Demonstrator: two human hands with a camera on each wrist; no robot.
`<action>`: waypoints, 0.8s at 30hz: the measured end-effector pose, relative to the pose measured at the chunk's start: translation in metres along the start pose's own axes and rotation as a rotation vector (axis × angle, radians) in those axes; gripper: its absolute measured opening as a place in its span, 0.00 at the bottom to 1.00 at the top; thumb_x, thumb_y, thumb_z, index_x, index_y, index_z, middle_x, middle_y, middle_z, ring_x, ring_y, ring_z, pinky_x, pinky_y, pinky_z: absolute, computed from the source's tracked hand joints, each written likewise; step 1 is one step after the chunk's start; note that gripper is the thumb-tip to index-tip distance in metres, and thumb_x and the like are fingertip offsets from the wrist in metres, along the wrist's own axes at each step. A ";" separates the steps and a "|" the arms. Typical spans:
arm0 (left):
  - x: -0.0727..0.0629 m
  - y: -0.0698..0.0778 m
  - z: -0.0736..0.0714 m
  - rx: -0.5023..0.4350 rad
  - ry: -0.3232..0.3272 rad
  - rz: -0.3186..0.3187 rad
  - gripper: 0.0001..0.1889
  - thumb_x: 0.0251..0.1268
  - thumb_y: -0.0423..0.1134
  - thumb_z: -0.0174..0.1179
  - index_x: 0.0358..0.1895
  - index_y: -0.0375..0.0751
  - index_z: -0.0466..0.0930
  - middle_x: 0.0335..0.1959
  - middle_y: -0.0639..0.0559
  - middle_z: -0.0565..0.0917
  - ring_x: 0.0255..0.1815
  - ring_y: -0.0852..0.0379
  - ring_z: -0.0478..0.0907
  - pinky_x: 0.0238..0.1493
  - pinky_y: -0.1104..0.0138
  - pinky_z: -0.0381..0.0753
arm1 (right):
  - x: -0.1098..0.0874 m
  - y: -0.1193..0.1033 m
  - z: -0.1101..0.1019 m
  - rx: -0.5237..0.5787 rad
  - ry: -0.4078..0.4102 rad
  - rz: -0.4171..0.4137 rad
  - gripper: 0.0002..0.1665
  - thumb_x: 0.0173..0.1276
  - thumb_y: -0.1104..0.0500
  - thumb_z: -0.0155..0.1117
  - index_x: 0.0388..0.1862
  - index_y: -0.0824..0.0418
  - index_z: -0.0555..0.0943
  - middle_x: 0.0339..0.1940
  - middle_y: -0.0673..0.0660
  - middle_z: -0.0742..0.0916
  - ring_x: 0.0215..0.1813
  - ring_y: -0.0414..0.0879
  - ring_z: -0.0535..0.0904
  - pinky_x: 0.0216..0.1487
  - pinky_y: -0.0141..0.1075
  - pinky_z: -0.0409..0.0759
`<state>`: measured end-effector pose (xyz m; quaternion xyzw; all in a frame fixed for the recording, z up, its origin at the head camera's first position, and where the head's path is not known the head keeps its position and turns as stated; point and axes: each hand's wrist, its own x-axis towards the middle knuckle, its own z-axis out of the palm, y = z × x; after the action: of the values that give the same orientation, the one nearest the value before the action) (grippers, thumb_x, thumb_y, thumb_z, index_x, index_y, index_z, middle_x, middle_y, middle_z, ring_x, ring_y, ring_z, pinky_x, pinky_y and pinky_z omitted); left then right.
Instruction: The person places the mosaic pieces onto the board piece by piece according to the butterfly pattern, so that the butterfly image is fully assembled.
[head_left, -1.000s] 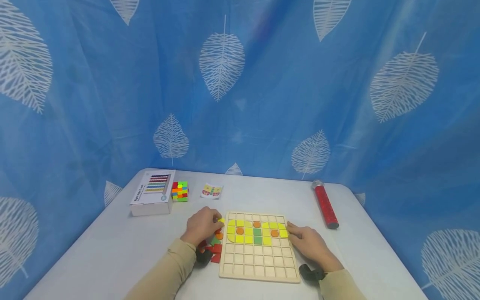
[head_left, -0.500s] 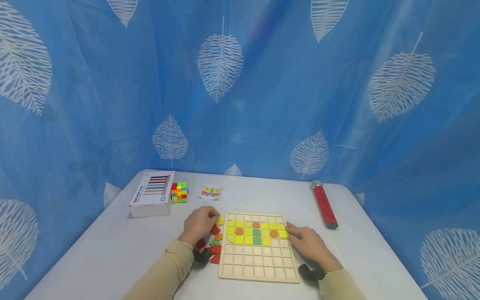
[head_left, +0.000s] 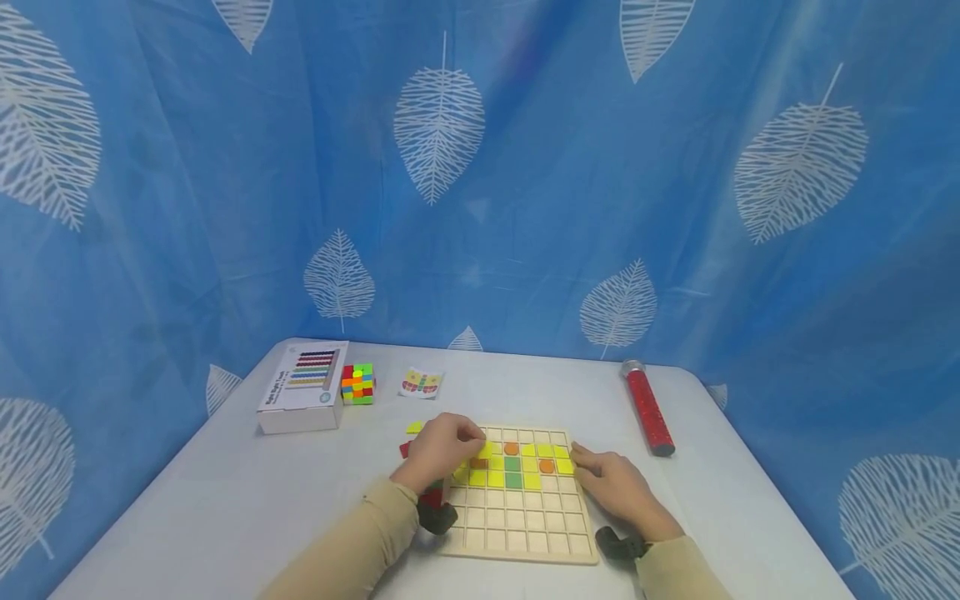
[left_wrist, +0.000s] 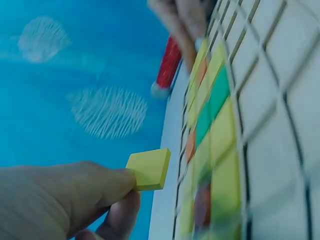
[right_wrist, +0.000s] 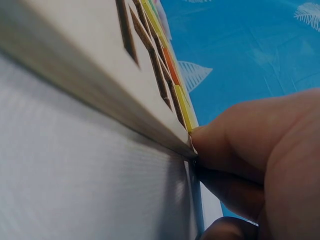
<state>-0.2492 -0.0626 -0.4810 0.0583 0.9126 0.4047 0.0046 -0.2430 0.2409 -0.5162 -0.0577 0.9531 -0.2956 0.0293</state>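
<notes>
My left hand [head_left: 442,450] pinches a yellow tile [left_wrist: 149,169] between thumb and fingers, over the upper left part of a wooden grid board [head_left: 517,546]. The tile looks square and flat, and in the left wrist view it is apart from the board. Yellow, orange and green tiles [head_left: 513,480] fill several upper cells, some hidden behind the left hand. At the board's right side, my right hand [head_left: 618,487] grips the edge, with the thumb [right_wrist: 210,142] right at the rim beside a yellow tile [right_wrist: 183,107].
Loose red tiles [head_left: 431,497] lie left of the board, partly under the left wrist, with a yellow piece [head_left: 415,427] farther back. Behind are a white box [head_left: 303,387], a puzzle cube [head_left: 358,384] and a small picture card [head_left: 421,383]. A red microphone-like cylinder [head_left: 649,412] lies at right.
My left hand has moved right, from the loose tiles to over the board, carrying the yellow tile. The right hand stays at the board's edge.
</notes>
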 end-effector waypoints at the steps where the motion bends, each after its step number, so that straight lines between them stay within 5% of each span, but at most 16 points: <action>1: 0.000 0.005 0.006 -0.003 -0.015 0.006 0.03 0.65 0.46 0.70 0.38 0.54 0.89 0.36 0.61 0.86 0.41 0.57 0.79 0.49 0.55 0.81 | 0.000 0.000 0.000 0.001 0.003 0.000 0.28 0.74 0.52 0.64 0.70 0.57 0.78 0.74 0.51 0.77 0.78 0.59 0.68 0.74 0.61 0.65; 12: 0.000 0.049 0.066 0.102 -0.053 0.135 0.02 0.64 0.44 0.70 0.35 0.55 0.90 0.34 0.65 0.86 0.35 0.64 0.79 0.36 0.61 0.78 | 0.001 0.002 0.001 0.002 0.005 -0.030 0.26 0.74 0.53 0.64 0.69 0.56 0.80 0.73 0.49 0.78 0.77 0.59 0.69 0.73 0.61 0.67; 24: -0.004 0.055 0.083 0.168 -0.042 0.197 0.03 0.65 0.43 0.69 0.37 0.52 0.92 0.36 0.63 0.89 0.36 0.64 0.83 0.34 0.65 0.79 | -0.001 0.002 0.000 -0.025 0.023 -0.033 0.26 0.73 0.53 0.64 0.68 0.57 0.80 0.73 0.50 0.79 0.76 0.59 0.71 0.72 0.60 0.69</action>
<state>-0.2348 0.0353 -0.4963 0.1565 0.9328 0.3241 -0.0211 -0.2423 0.2426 -0.5177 -0.0705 0.9559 -0.2847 0.0125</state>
